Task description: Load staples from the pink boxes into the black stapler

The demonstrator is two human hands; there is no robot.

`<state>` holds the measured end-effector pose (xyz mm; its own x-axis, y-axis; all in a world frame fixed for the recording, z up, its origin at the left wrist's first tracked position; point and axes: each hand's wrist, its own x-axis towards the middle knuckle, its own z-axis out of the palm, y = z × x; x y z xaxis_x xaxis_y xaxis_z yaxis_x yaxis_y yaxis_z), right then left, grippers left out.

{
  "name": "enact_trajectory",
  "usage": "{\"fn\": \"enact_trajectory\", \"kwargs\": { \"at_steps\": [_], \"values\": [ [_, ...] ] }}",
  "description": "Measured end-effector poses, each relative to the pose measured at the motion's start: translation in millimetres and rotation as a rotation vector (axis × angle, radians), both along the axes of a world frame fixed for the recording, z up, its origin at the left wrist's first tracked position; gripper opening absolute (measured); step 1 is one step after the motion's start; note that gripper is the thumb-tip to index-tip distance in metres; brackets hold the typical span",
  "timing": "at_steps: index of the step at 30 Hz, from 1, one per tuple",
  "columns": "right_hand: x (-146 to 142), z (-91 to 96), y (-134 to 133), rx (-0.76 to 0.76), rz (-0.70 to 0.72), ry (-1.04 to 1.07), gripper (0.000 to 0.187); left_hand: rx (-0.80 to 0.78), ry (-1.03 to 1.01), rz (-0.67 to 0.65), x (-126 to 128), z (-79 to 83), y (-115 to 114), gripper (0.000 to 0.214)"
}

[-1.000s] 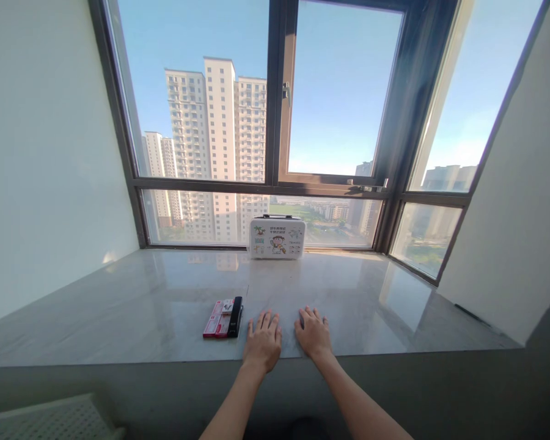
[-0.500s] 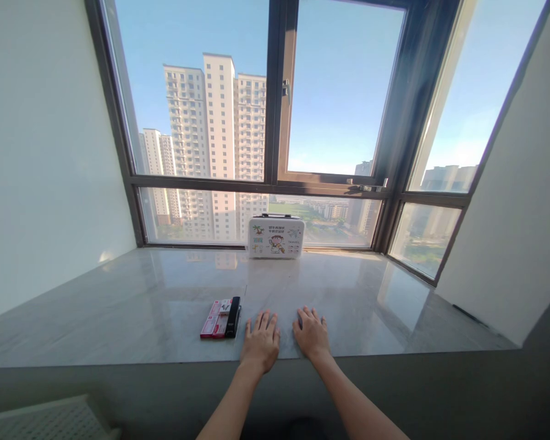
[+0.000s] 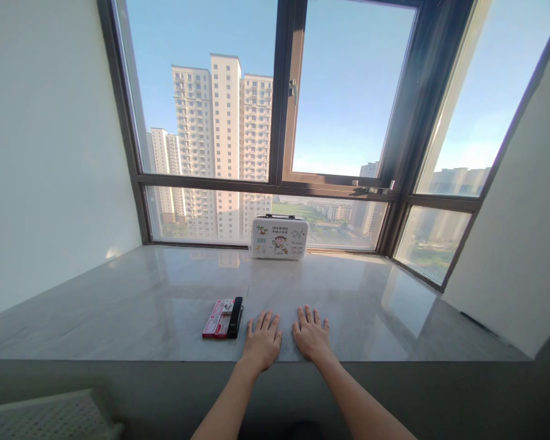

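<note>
My left hand (image 3: 262,342) lies palm down near the front edge of the marble sill (image 3: 142,299), its fingers spread and nothing in them. Beside it, also palm down with fingers apart, rests my right hand (image 3: 311,335), touching only the stone. Just left of my left hand sits a black stapler (image 3: 234,318), placed lengthwise away from me. Several small red and white boxes (image 3: 212,325) lie against the stapler's left side; their print is too small to read.
A white carry case (image 3: 280,238) with cartoon prints and a dark handle stands upright at the back, by the window frame (image 3: 201,183). White walls (image 3: 50,153) close off both sides. A pale perforated panel (image 3: 50,415) shows low at the left.
The view has turned slightly, so the scene sits a little further right. My right hand's fingers have stretched out flatter and wider. The stapler and boxes have not moved on the sill.
</note>
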<state>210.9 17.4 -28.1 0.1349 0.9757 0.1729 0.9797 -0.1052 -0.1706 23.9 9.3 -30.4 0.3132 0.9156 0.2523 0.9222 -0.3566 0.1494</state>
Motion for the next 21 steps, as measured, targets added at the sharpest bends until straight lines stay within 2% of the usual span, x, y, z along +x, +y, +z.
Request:
{"fn": "enact_trajectory", "kwargs": {
  "at_steps": [12, 21],
  "values": [
    [-1.8, 10.8, -4.4, -0.007, 0.003, 0.036, 0.064, -0.048, -0.003, 0.026, 3.3, 14.2, -4.4, 0.057],
    [1.5, 1.3, 6.0, 0.045, 0.0, 0.052, 0.065, -0.013, -0.022, 0.015, 5.3, 7.4, 3.3, 0.055]
  ]
}}
